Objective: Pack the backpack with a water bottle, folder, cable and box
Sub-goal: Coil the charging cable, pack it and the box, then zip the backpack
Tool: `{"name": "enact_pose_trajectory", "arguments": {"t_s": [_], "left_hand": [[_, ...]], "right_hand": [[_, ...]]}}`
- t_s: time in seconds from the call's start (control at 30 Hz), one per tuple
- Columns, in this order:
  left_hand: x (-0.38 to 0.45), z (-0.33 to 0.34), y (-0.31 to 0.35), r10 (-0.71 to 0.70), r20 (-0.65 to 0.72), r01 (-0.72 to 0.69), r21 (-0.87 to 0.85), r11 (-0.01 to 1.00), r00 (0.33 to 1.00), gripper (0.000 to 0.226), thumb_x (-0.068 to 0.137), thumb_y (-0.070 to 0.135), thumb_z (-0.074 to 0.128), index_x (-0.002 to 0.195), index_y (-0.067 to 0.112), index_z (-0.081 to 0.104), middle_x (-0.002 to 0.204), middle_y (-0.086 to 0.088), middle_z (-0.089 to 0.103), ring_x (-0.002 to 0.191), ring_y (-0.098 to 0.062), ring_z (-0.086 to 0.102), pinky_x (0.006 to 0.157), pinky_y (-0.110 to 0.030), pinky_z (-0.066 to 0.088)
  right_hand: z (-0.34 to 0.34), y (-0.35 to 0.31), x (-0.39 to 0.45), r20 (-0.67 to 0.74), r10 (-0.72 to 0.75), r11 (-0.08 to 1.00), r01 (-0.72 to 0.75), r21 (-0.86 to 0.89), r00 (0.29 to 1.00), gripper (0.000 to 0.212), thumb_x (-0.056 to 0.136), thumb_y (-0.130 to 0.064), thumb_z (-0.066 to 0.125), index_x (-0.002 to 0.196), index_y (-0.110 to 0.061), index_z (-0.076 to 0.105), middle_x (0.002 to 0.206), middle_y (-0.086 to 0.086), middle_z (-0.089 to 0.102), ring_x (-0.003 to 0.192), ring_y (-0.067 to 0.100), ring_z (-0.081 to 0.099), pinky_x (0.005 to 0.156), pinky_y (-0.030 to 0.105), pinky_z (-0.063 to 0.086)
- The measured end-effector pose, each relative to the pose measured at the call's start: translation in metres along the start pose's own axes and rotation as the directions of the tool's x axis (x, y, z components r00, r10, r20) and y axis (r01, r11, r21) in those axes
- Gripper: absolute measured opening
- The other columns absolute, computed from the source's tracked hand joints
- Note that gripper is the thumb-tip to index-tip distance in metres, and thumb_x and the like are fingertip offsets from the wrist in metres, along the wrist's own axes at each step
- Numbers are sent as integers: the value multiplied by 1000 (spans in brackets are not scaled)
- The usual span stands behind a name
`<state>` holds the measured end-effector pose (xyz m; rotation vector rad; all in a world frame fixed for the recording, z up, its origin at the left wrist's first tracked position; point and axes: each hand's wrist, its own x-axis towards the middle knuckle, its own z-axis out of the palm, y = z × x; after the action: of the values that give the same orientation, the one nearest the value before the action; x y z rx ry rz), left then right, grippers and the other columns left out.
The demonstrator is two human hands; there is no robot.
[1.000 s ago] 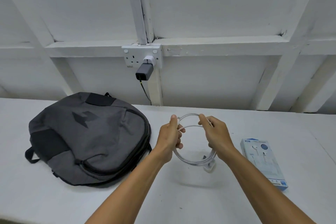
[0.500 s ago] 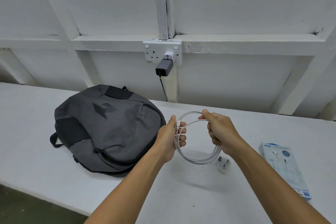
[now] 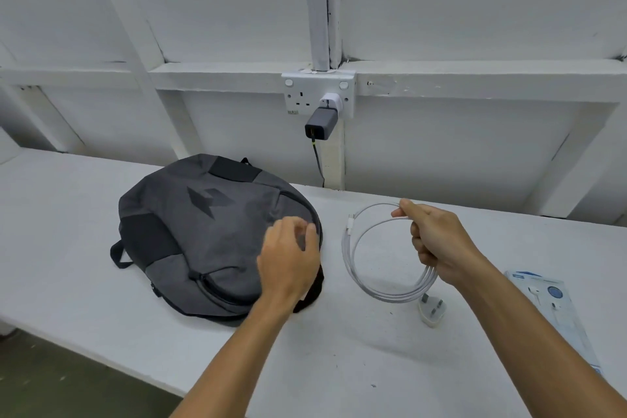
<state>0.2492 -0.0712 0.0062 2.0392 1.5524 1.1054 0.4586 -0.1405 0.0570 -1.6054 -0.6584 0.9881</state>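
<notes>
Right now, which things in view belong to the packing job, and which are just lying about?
Job:
backpack, closed on the table, left hand over it
white cable, coiled, held by right hand
box at the right edge

Lying about:
white plug on the table
grey charger in the wall socket

— Any writing legible here?
— None. The box (image 3: 556,312) right of the backpack (image 3: 203,231) carries printing, but it is too small and blurred to read.
— And the backpack itself?
— Only a dark angular emblem on its front, no letters.
</notes>
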Motion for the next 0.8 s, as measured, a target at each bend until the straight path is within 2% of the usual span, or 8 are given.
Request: {"name": "enact_pose_trajectory", "arguments": {"t_s": [0.07,0.13,0.2,0.3,0.4,0.5,0.6,0.8], "left_hand": [[-2,-8,-32,89,126,-127,327,937,988,50,84,53,65,121,20,56,121,5,54,116,-17,46,84,-35,45],[-4,-9,-59,-31,365,-191,556,809,931,79,78,62,65,141,21,38,147,-5,33,139,-26,27,109,-50,32],[-4,-7,-72,-103,488,-272,635,723,867,83,84,58,63,149,25,24,157,-9,17,145,-30,16,115,-58,22],[1,-7,-81,-98,553,-335,625,705,827,75,95,46,55,155,25,15,159,-9,18,144,-32,19,113,-57,25],[6,-12,-81,-53,575,-386,611,691,816,67,99,25,51,156,22,16,154,-7,32,138,-30,31,107,-45,38],[13,-20,-75,15,560,-388,555,736,829,69,89,1,49,151,18,27,137,-6,52,115,-29,54,91,-40,50],[29,-41,-63,70,490,-328,463,823,869,51,92,6,49,140,20,39,118,-9,65,92,-31,63,80,-43,52],[79,-114,-31,14,303,-102,276,956,953,33,86,13,64,119,18,62,94,-1,70,84,-20,63,72,-27,45]], "right_hand": [[-2,2,2,-11,14,1000,-14,21,1000,30,95,-37,55,94,-12,71,56,-2,33,47,12,25,39,23,20],[-1,5,3,-15,29,999,-29,44,999,30,95,-37,55,94,-12,71,56,-2,33,47,12,25,40,23,20],[2,9,5,-11,45,998,-45,52,999,29,95,-37,55,95,-12,71,57,-2,32,48,13,24,42,24,20],[6,15,5,-3,68,997,-68,41,998,29,96,-37,54,95,-13,71,59,0,32,50,13,25,43,26,21],[8,20,5,5,86,995,-86,45,996,28,96,-36,54,96,-13,71,58,0,32,50,13,25,43,26,21],[9,24,5,3,96,994,-96,44,995,28,96,-36,53,96,-14,70,58,-1,32,50,13,25,42,26,22],[12,26,5,10,100,994,-101,52,995,27,96,-36,53,96,-15,70,59,0,31,50,13,25,43,25,23],[48,31,12,72,152,978,-160,131,986,26,95,-34,55,94,-13,70,56,-3,29,47,12,23,40,22,19]]}}
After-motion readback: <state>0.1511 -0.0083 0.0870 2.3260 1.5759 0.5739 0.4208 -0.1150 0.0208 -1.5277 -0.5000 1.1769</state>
